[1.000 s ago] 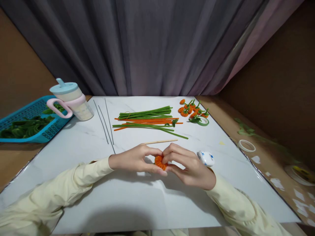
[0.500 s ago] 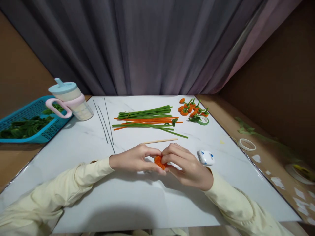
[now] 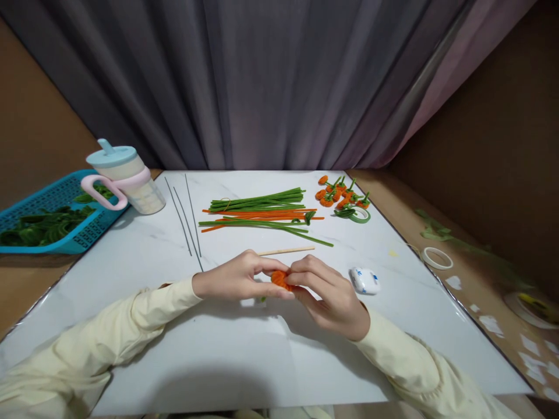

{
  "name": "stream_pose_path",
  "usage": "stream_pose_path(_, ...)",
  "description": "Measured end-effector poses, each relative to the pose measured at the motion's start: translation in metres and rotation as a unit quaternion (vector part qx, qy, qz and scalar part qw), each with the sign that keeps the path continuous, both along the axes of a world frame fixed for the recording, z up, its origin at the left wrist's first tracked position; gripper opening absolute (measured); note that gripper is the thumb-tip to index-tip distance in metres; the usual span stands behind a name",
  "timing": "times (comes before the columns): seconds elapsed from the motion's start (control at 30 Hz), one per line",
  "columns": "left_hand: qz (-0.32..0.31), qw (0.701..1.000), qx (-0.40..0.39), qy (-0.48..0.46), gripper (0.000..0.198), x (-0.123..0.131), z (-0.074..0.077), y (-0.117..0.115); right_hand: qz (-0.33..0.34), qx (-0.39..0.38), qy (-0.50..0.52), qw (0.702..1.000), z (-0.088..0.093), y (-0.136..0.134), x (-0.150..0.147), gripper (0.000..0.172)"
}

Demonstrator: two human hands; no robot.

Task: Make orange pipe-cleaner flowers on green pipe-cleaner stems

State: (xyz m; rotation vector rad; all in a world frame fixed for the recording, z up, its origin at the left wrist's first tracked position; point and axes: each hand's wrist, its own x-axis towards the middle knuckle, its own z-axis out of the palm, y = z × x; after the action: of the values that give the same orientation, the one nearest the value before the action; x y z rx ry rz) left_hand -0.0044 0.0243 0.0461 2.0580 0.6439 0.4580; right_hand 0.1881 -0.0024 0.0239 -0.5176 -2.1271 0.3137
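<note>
Between both hands, over the near middle of the white table, is a small orange pumpkin (image 3: 280,280) made of fuzzy pipe cleaner. My left hand (image 3: 242,279) grips its left side with thumb and fingers. My right hand (image 3: 327,291) pinches it from the right, fingertips on its surface. A bit of green (image 3: 262,299) shows just below the left thumb. Behind the hands lie a wooden stick (image 3: 288,251), orange pipe cleaners (image 3: 262,215) and a bundle of green pipe cleaners (image 3: 257,199). More orange pumpkins (image 3: 338,192) with green stems are grouped at the back right.
A lidded cup (image 3: 140,180) with a pink handle and a blue basket (image 3: 74,233) of green pieces stand at left. Thin dark wires (image 3: 186,221) lie near them. Right are a white case (image 3: 365,280), green tape (image 3: 360,216) and a white tape roll (image 3: 437,258).
The orange pumpkin has turned a little and shifted slightly left and up with both hands. A green bit now shows below my left thumb.
</note>
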Motion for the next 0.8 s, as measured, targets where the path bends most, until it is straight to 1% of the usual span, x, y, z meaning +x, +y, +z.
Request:
stream_pose_path(0.13, 0.005, 1.000, -0.017, -0.012, 0.028, -0.003, -0.002, 0.001, -0.040, 0.045, 0.023, 0.998, -0.004, -0.002, -0.002, 0.016)
stream_pose_path(0.3, 0.009, 1.000, -0.013, -0.013, 0.031, -0.004, -0.004, 0.001, -0.045, 0.068, 0.034, 0.996, -0.011, -0.002, -0.004, 0.023)
stream_pose_path(0.4, 0.015, 1.000, -0.002, -0.007, 0.031, -0.003, -0.003, 0.001, -0.050, 0.074, 0.029, 0.996, -0.015, -0.003, -0.004, 0.024)
stream_pose_path(0.5, 0.012, 1.000, -0.007, -0.012, 0.032, -0.003, -0.003, 0.001, -0.057, 0.079, 0.025, 0.995, -0.016, -0.004, -0.005, 0.024)
stream_pose_path(0.63, 0.002, 1.000, -0.024, -0.006, 0.031, -0.006, -0.003, 0.002, -0.031, 0.065, 0.014, 0.997, -0.012, -0.003, -0.003, 0.020)
stream_pose_path(0.73, -0.019, 0.999, -0.044, 0.007, 0.028, -0.008, 0.000, 0.003, 0.010, 0.025, -0.010, 1.000, -0.005, -0.001, -0.001, 0.015)
stream_pose_path(0.8, -0.033, 0.998, -0.042, 0.014, 0.026, -0.009, 0.002, 0.003, 0.030, 0.006, -0.023, 0.999, -0.003, 0.000, 0.000, 0.014)
